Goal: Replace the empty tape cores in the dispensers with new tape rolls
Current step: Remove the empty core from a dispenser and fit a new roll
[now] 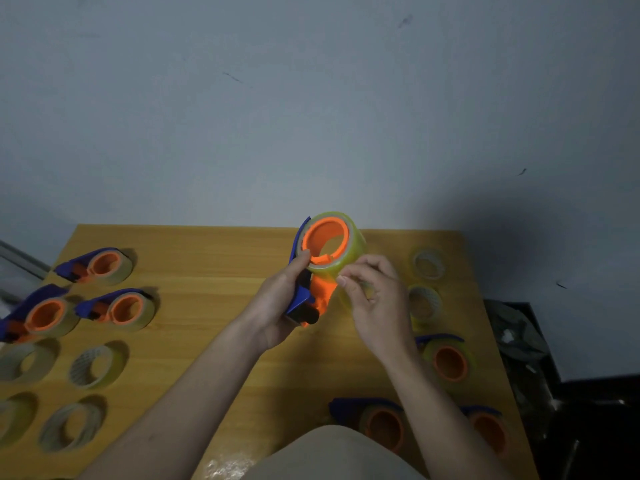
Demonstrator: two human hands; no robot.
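My left hand (pixel 280 299) grips a blue and orange tape dispenser (pixel 304 299) held above the middle of the wooden table (pixel 207 271). A full yellowish tape roll (pixel 351 244) sits on the dispenser's orange hub. My right hand (pixel 375 299) pinches at the lower edge of that roll with thumb and fingertips, where a loose end of clear tape seems to hang. Three dispensers carrying thin rolls lie at the left, one of them (pixel 123 308) nearest the middle. Three more dispensers with rolls lie at the right front, one (pixel 448 360) beside my right forearm.
Several empty cardboard cores (pixel 93 365) lie at the table's left front. Two tape rolls (pixel 427 263) stand at the right rear. A dark bag (pixel 519 344) sits off the table's right edge. A grey wall rises behind the table.
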